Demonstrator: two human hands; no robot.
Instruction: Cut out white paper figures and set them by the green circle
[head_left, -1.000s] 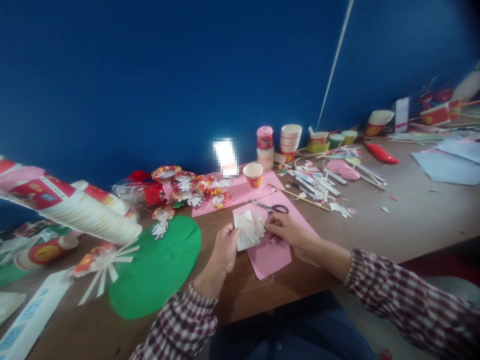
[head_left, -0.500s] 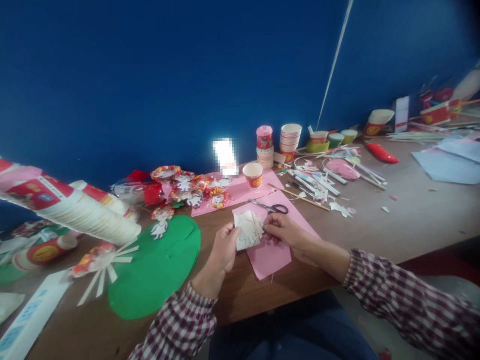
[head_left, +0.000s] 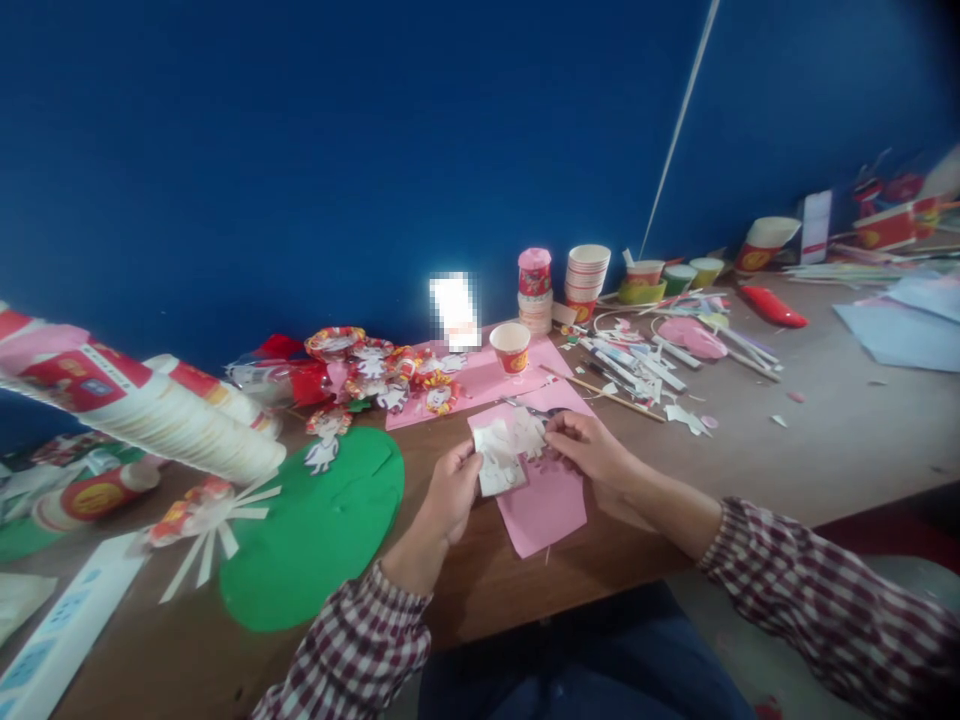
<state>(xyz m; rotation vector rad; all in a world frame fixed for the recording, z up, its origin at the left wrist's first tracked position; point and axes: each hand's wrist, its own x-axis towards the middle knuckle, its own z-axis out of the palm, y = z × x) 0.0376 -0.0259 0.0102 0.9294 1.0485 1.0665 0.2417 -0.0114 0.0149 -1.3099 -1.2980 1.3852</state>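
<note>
"How many hands are there?"
"Two: one left hand [head_left: 451,488] and one right hand [head_left: 589,450]."
"And the paper they hold?"
"One card [head_left: 498,472] and one cut-out [head_left: 531,436] that I can make out; extra layers would be too blurred to count."
"Scissors [head_left: 553,411]?"
"One pair."
"Pink sheets [head_left: 544,512]?"
"Two. Only one big green sheet [head_left: 322,550], though."
"Cups?"
"One single cup [head_left: 511,354] on the pink, two upright stacks [head_left: 588,272] just behind."
"Red packets [head_left: 776,307]?"
"One."
"Pens [head_left: 618,358]?"
"Too jumbled to count."
</note>
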